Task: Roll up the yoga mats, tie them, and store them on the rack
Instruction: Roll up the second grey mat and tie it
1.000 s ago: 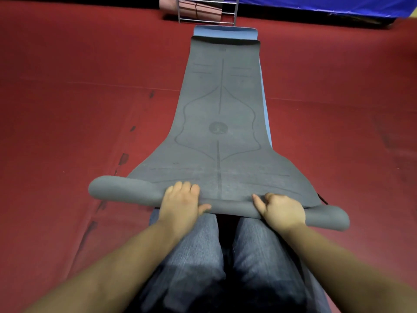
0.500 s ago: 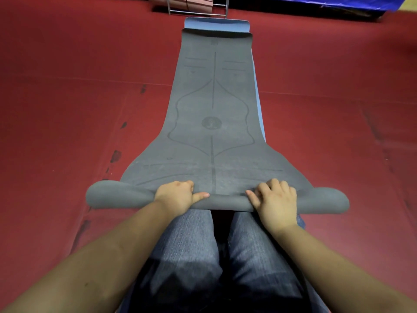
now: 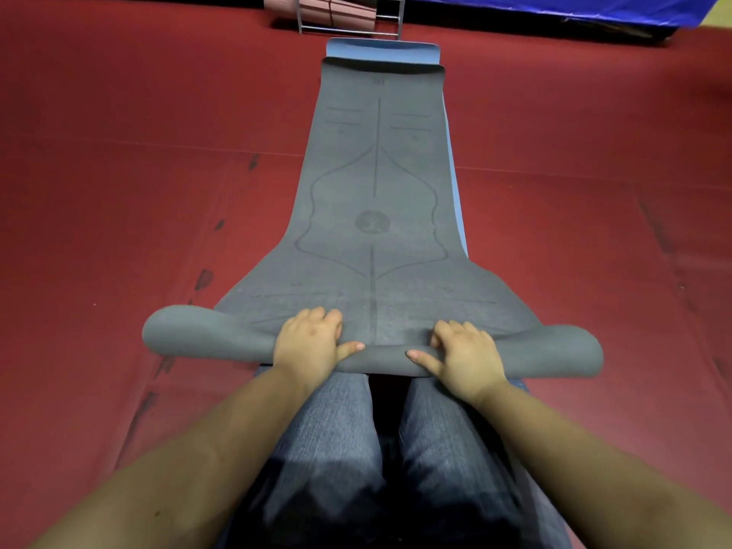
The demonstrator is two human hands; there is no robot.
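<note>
Both hands, left hand (image 3: pixel 310 342) and right hand (image 3: pixel 463 356), curl over the roll at the grey mat (image 3: pixel 376 184)'s near end (right above the knees). Keep pressure even so it rolls tight and straight, I'd say.

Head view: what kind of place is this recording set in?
Probably an exercise or yoga studio: red padded floor, a grey yoga mat over a blue mat, and a metal rack beyond.

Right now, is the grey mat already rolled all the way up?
No, only the near end of the grey mat is rolled, under the left hand and right hand; the rest lies flat toward the rack.
</note>
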